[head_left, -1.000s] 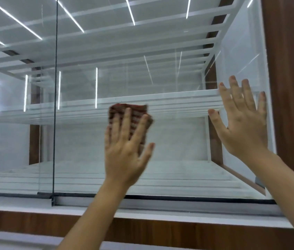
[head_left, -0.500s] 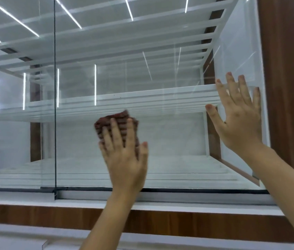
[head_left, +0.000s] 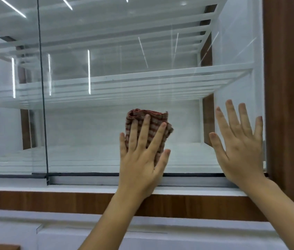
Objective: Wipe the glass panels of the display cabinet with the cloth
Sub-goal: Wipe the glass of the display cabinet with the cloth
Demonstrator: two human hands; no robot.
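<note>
The cloth (head_left: pixel 149 130), a folded piece with a red-and-white check pattern, is pressed flat against the glass panel (head_left: pixel 106 87) of the display cabinet (head_left: pixel 287 87). It is located in the lower part of the right-hand pane, just above the bottom track (head_left: pixel 88 180).

The left hand (head_left: pixel 142 159) is laid over the cloth with the fingers straight and spread; the cloth is pressed to the glass, not gripped. The upper edge of the cloth is visible above the fingertips, and the heel of the hand lies over the bottom track.

The right hand (head_left: pixel 240 147) is placed flat on the same pane, just beside the left hand and near the wooden frame at the right edge. Its fingers are straight and spread, and nothing is held in it.

A vertical glass edge (head_left: pixel 42 87) is seen toward the left, where a second pane overlaps. A white shelf (head_left: pixel 142 78) is visible inside the cabinet, behind the glass and above the cloth. Thin bright light streaks are reflected in the glass. A wood-grain band (head_left: pixel 52 201) runs below the track.
</note>
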